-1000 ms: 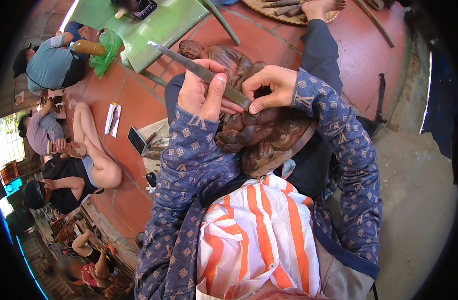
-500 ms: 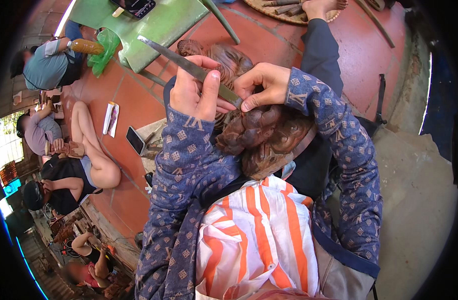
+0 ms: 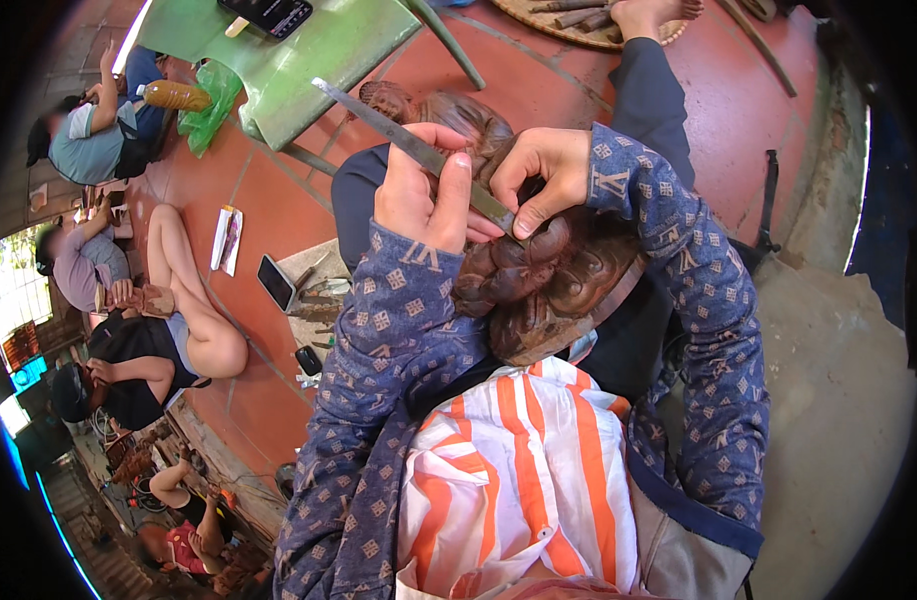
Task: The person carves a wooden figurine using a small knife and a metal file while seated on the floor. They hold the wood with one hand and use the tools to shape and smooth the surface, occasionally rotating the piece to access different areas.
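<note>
A flat grey metal file (image 3: 386,126) with a tapered upper end slants across my lap, its lower end olive-coloured. My left hand (image 3: 421,200) is closed round its middle, thumb pressed on top. With thumb and forefinger, my right hand (image 3: 546,172) pinches the lower tip; whether a thin strip is wrapped there I cannot tell. Right under that tip lies a dark brown wood carving (image 3: 538,300) with rounded, lobed relief, resting on my lap. Beyond my hands, more carved wood (image 3: 468,112) shows a small head-like shape and flowing grooves, partly hidden by my fingers.
A green plastic stool (image 3: 318,60) holding a phone stands ahead. On the red tile floor at left are a board with small tools (image 3: 323,285), a propped phone (image 3: 276,282) and a white packet (image 3: 226,240). Several people sit at left; a woven tray (image 3: 578,35) lies at the far side.
Both hands and the file sit slightly further right and lower in the picture, the grip unchanged. At far left, a person in light blue has raised an arm.
</note>
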`<state>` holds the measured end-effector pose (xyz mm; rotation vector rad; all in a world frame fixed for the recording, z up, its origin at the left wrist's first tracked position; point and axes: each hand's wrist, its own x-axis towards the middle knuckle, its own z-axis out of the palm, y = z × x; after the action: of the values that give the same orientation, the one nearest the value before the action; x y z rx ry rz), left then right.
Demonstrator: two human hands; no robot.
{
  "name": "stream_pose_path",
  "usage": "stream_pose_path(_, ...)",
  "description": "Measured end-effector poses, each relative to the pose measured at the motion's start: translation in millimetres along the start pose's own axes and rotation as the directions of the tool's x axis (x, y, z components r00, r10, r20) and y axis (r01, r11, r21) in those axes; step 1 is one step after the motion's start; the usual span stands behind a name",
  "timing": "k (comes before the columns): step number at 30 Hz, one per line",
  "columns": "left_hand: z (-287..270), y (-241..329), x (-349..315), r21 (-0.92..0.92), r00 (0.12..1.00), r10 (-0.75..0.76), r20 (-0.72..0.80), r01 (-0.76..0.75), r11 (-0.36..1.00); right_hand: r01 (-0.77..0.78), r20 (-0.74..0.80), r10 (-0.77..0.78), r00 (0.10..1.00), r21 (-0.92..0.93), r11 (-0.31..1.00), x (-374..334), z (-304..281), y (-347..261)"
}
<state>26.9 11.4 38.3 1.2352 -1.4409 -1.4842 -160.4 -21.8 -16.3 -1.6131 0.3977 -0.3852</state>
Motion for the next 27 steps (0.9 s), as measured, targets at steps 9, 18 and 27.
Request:
stream_pose_path(9,3,2,0,-0.040,1.000,0.003,-0.016,-0.003,0.999,-0.022,-0.027,0.024,0.999,0.077,0.997,1,1,4)
stream_pose_path(18,0,12,6,0.117,0.998,0.062,0.015,-0.063,0.991,-0.002,-0.073,0.007,0.997,0.077,0.997,1,3,2)
stream_pose_path(27,2,16,8,0.176,0.996,0.092,-0.010,-0.089,0.980,-0.065,-0.068,0.073,0.995,0.114,0.991,3,0,1)
